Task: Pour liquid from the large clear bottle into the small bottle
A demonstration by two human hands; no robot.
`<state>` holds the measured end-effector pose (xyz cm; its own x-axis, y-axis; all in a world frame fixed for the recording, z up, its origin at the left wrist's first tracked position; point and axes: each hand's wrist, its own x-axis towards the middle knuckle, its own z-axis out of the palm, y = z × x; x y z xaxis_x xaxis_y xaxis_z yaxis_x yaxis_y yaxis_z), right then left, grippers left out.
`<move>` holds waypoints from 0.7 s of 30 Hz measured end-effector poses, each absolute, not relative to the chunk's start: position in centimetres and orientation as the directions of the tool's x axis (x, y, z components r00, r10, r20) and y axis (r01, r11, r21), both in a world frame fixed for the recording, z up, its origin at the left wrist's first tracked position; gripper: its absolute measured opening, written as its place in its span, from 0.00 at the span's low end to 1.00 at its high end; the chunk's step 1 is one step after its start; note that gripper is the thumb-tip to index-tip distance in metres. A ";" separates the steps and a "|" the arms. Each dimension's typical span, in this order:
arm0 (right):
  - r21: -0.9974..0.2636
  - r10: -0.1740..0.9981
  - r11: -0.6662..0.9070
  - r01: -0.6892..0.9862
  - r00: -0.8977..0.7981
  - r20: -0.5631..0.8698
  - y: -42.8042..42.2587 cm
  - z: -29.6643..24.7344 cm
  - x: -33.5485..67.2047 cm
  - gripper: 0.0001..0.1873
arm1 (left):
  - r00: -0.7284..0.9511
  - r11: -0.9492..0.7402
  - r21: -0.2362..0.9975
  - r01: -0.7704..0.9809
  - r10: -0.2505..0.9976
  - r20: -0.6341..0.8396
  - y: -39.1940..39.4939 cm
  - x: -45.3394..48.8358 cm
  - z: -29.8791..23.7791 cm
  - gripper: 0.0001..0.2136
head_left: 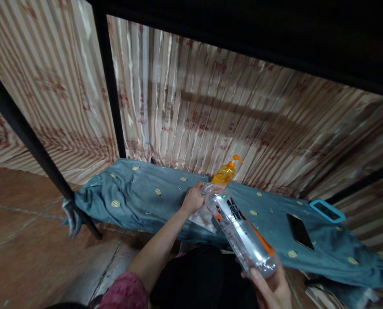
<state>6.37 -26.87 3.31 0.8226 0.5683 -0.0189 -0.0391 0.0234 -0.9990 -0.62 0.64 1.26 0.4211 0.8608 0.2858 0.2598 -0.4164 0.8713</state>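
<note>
Right hand (pixel 272 286) low, near right, palm up, fingers wrapped round the base of the clear plastic bottle (pixel 240 231); thumb lies along the bottle's near side. Bottle tilted, base near, mouth end pointing far-left, held in the air over the near edge of the blue sheet (pixel 140 195). Left arm stretched forward from the pink sleeve (pixel 126 294), forearm bare, wrist straight. Left hand (pixel 194 198) curled at the bottle's mouth end, fingers pinched round the neck; cannot tell if a cap is on. White cloth (pixel 204 218) just under that hand. Orange pump bottle (pixel 225 173) upright just behind the mouth end, touching or not unclear. Black phone (pixel 300 231) flat on sheet to the right, blue-cased device (pixel 327 210) farther right. Striped curtain (pixel 210 98) behind.
</note>
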 end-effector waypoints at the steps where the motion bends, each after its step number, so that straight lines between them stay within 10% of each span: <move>1: -0.999 0.572 0.024 -0.042 0.820 -0.021 -26.9 3.4 6.3 0.46 | 0.415 -0.427 0.868 0.252 0.858 0.302 0.5 -0.6 1.1 0.12; 21: -0.997 0.523 0.054 -0.060 0.852 -0.023 -26.5 3.9 5.0 0.45 | 0.424 -0.554 0.781 0.289 0.805 0.414 0.3 -0.5 0.8 0.12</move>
<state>4.99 -26.46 3.88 0.8518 0.5234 -0.0229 -0.0596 0.0535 -0.9968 -0.53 0.27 0.77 0.4241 0.8055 0.4140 0.2893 -0.5537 0.7809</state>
